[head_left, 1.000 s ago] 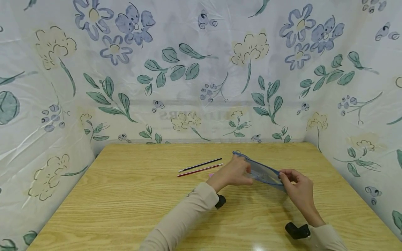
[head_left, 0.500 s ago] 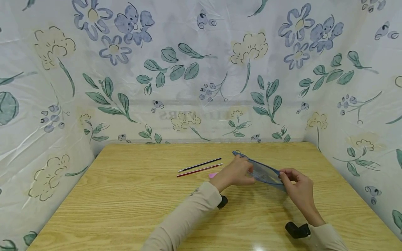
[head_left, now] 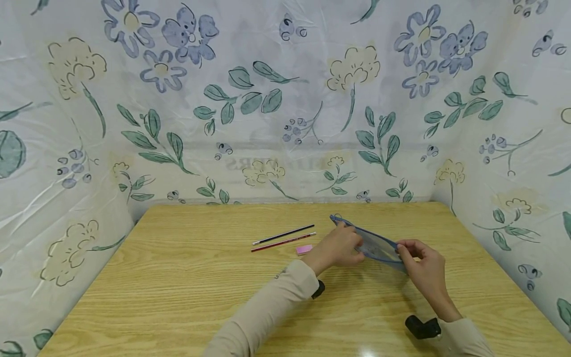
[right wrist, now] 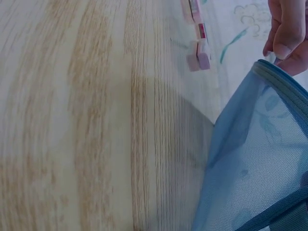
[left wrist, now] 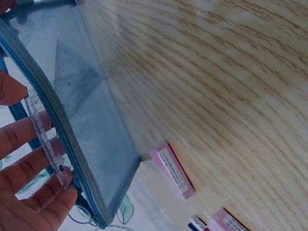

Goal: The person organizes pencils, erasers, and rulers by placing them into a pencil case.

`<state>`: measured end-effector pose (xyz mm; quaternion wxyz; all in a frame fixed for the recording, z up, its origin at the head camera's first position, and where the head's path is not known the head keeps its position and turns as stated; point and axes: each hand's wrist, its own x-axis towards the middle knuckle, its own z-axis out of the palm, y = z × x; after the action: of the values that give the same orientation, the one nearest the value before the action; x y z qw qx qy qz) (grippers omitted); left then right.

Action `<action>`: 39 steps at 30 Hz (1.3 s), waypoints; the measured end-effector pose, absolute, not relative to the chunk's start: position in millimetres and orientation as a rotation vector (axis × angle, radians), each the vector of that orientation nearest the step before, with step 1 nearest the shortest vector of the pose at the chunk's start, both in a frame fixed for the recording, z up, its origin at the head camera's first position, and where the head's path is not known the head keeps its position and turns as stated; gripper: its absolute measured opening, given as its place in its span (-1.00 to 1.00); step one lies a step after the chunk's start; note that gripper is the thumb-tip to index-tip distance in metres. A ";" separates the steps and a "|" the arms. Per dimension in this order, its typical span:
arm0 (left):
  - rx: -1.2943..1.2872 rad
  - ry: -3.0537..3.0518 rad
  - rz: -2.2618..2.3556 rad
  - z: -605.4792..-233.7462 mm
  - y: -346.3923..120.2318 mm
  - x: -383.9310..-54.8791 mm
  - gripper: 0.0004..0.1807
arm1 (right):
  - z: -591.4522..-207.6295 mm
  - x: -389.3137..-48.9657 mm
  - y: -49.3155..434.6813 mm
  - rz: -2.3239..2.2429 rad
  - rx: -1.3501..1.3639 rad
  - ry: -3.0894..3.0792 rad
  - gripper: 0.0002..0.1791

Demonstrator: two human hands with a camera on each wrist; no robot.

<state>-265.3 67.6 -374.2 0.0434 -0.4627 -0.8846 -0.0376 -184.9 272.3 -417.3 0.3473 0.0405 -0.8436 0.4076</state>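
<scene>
My left hand point(head_left: 341, 246) is at the far end of a blue mesh zip pouch point(head_left: 379, 246), its fingers inside the zip opening. In the left wrist view this hand point(left wrist: 29, 163) holds a clear set square point(left wrist: 45, 137), a printed scale along its edge, between thumb and fingers. Another triangular clear shape point(left wrist: 74, 84) shows through the mesh. My right hand point(head_left: 421, 265) pinches the pouch's near rim between thumb and fingers, keeping the mouth spread and the pouch tilted up. The right wrist view shows the pouch point(right wrist: 260, 159) from its side, the left fingers at its far corner.
Left of the pouch, a dark blue pencil point(head_left: 283, 235) and a red pencil point(head_left: 283, 242) lie side by side on the wooden table point(head_left: 187, 297). A pink eraser point(head_left: 304, 249) lies close to my left wrist. Behind stands a flower-printed curtain point(head_left: 267, 124).
My left hand has shifted slightly right and down at the pouch opening, uncovering the pink eraser beside the wrist. My right hand and the pouch have stayed nearly still.
</scene>
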 end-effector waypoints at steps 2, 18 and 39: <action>-1.410 -2.699 -0.093 -374.7 68.0 -264.5 -0.73 | -417.3 -184.8 272.3 1.059 0.104 -2.188 -0.96; -1.394 -2.707 -0.172 -379.5 69.8 -265.7 -0.77 | -414.5 -183.1 269.0 1.084 0.111 -2.185 -0.96; -1.456 -2.591 -0.031 -377.8 66.6 -260.5 -0.89 | -417.1 -182.7 272.4 1.087 0.090 -2.217 -0.94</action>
<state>-260.5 66.6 -377.8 0.0845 -0.4881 -0.8686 -0.0104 -182.7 272.4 -417.1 0.3292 0.0344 -0.8473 0.4153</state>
